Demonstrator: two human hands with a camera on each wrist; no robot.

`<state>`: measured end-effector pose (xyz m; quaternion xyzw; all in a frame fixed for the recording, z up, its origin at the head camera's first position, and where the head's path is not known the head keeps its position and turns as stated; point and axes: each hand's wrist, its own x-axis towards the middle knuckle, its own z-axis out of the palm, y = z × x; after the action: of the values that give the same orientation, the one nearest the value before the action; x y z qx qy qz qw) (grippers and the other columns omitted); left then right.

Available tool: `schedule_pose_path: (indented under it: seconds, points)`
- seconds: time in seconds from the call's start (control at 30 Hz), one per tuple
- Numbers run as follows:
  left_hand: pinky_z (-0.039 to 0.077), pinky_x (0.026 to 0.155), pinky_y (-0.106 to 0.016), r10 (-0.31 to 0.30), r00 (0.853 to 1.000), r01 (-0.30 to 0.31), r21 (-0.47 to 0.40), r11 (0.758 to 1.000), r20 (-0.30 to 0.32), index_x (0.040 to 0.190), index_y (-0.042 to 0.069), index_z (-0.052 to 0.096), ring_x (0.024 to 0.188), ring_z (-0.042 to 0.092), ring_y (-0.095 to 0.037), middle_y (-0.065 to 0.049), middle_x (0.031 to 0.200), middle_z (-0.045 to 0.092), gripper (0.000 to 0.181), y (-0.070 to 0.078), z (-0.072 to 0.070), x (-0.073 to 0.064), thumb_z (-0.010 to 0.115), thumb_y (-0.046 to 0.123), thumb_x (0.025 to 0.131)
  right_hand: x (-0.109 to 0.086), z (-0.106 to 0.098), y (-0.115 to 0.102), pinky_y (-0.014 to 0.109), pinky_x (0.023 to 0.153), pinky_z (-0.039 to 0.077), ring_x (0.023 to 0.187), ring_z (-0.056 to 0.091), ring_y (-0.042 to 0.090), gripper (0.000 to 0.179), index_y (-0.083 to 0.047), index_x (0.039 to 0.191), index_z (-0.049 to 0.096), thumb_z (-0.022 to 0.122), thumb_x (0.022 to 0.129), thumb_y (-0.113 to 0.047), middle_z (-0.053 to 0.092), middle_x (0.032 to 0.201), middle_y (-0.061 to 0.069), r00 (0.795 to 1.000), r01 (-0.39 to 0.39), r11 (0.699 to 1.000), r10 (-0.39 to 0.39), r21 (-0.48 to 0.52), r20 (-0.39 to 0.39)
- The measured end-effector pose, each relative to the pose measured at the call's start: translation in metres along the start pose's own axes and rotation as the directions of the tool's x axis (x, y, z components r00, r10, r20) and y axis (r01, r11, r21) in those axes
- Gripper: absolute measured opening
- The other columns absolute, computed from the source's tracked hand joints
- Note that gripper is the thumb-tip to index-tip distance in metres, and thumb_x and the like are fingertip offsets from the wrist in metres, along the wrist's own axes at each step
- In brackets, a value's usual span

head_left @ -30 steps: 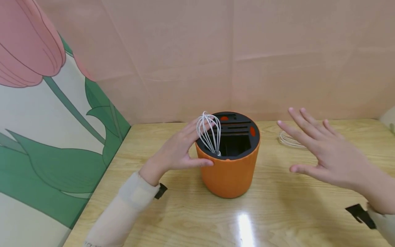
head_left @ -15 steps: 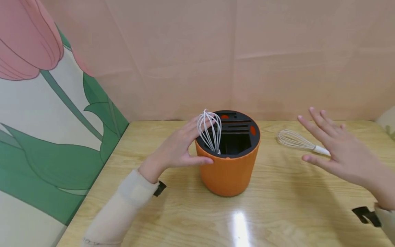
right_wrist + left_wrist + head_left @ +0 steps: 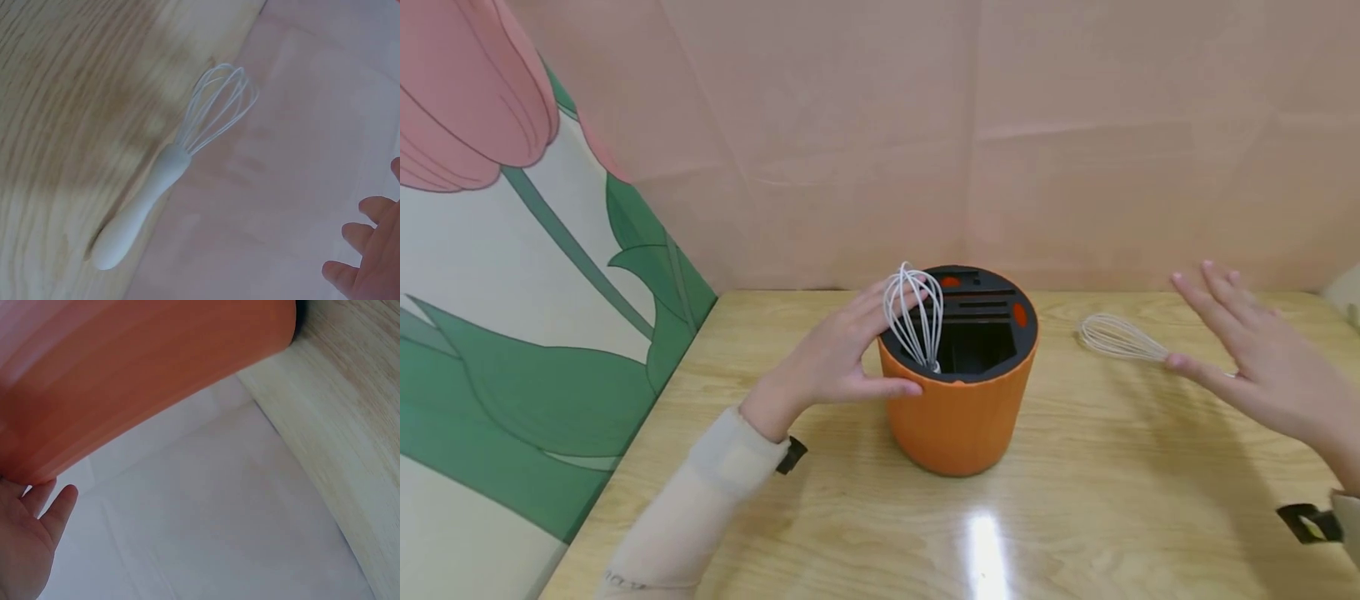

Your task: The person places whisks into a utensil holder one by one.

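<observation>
An orange utensil holder (image 3: 958, 433) with a black slotted top stands on the table. One whisk (image 3: 913, 329) is in it, white wire loops up, at the top's left side. My left hand (image 3: 842, 358) holds the holder's upper left side, thumb across the front and fingers behind the whisk. The left wrist view shows fingers (image 3: 39, 497) touching the orange wall. My right hand (image 3: 1262, 367) is raised over the table with fingers spread, holding nothing. Below and beyond it lies a second whisk (image 3: 153, 187) with a white handle; the hand hides that handle in the head view.
The wooden table (image 3: 865, 533) meets a pinkish cloth backdrop (image 3: 850, 150) behind the holder. On the left stands a panel with a tulip picture (image 3: 550, 392). A pale object (image 3: 1347, 296) shows at the far right edge.
My right hand has drawn away to the right from the holder, uncovering the wire loops of the lying whisk. The left hand and the holder have stayed in place.
</observation>
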<state>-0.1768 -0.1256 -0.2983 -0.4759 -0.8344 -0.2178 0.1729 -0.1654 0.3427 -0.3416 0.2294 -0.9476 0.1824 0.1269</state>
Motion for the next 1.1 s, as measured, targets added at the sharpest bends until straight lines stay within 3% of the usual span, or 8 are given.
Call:
schedule_pose_path:
  seconds: [0.37,0.53,0.63,0.7,0.9,1.1]
  points:
    - [0.021,0.126,-0.044,-0.012,1.000,0.012,0.002,1.000,0.020,0.154,0.011,0.034,0.154,0.021,-0.026,-0.009,0.163,0.030,0.096,0.001,-0.001,-0.001,0.045,0.078,0.086,-0.006,0.014,0.040,0.061,0.117,-0.020,0.150,-0.022,0.036,0.086,-0.022,0.161,0.001,0.059,0.098,-0.028,-0.015,0.165,0.009,0.997,-0.073,0.997,0.073,-0.003,0.024]
    - [0.025,0.124,-0.049,-0.018,0.999,0.018,-0.009,1.000,0.036,0.155,0.010,0.032,0.155,0.018,-0.027,-0.008,0.164,0.029,0.097,0.001,-0.001,-0.001,0.075,0.056,0.082,-0.012,0.021,0.058,0.067,0.110,-0.024,0.147,-0.026,0.041,0.085,-0.022,0.161,-0.002,0.056,0.099,-0.030,-0.018,0.164,0.009,0.989,-0.139,0.990,0.137,0.037,0.055]
    - [0.025,0.124,-0.049,-0.023,0.999,0.023,-0.007,1.000,0.041,0.155,0.010,0.031,0.155,0.018,-0.028,-0.007,0.164,0.028,0.099,0.001,-0.001,-0.001,0.081,0.048,0.078,-0.015,0.023,0.066,0.072,0.105,-0.025,0.145,-0.028,0.045,0.084,-0.020,0.161,-0.003,0.055,0.101,-0.031,-0.021,0.163,0.011,0.983,-0.171,0.984,0.167,0.049,0.075]
    - [0.024,0.124,-0.048,-0.015,0.999,0.015,-0.008,1.000,0.037,0.155,0.010,0.032,0.154,0.019,-0.028,-0.007,0.164,0.029,0.097,0.001,-0.001,-0.001,0.076,0.055,0.081,-0.016,0.025,0.071,0.075,0.102,-0.024,0.143,-0.029,0.047,0.084,-0.019,0.160,-0.004,0.054,0.101,-0.032,-0.023,0.162,0.013,0.977,-0.196,0.979,0.191,0.059,0.090]
    - [0.022,0.126,-0.042,0.001,1.000,-0.001,-0.001,1.000,0.018,0.154,0.010,0.036,0.153,0.023,-0.026,-0.009,0.163,0.031,0.096,0.000,0.001,0.000,0.043,0.078,0.086,-0.019,0.028,0.081,0.074,0.099,-0.028,0.138,-0.033,0.052,0.084,-0.018,0.160,-0.007,0.051,0.102,-0.039,-0.028,0.159,0.018,0.954,-0.269,0.960,0.255,0.077,0.159]
    - [0.022,0.126,-0.041,0.002,1.000,-0.002,0.002,1.000,0.013,0.154,0.010,0.035,0.154,0.022,-0.024,-0.008,0.163,0.030,0.096,-0.001,0.001,-0.002,0.044,0.077,0.086,-0.016,0.032,0.088,0.078,0.101,-0.023,0.137,-0.030,0.057,0.084,-0.012,0.160,-0.005,0.049,0.102,-0.040,-0.025,0.158,0.028,0.945,-0.287,0.955,0.269,0.076,0.185]
